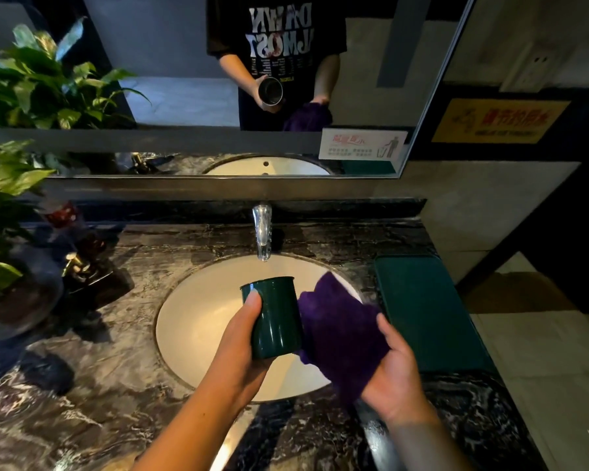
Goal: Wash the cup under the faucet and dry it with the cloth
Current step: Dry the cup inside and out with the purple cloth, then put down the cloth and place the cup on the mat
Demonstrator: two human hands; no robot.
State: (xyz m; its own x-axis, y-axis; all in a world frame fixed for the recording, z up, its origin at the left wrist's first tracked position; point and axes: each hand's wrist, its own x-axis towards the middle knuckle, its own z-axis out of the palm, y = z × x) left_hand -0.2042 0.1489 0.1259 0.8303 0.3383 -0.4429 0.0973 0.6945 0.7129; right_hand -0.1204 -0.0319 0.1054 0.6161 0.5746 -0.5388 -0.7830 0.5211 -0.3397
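Here, the left hand (242, 338) holds the cup (276, 317) mouth up over the middle of the sink (191, 317), in front of the faucet (262, 232), fingers curled round its wall. The right hand (395, 379) grips the cloth (337, 334), which touches the cup's right side. To dry well, wrap the cloth round the wall, rotate the cup, then wipe inside, holding both clear of the table (116, 368).

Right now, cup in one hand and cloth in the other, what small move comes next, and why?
Probably wrap the purple cloth round the green cup and wipe. The left hand holds the cup over the sink, the right hand holds the cloth beside it, and no stream shows at the faucet.
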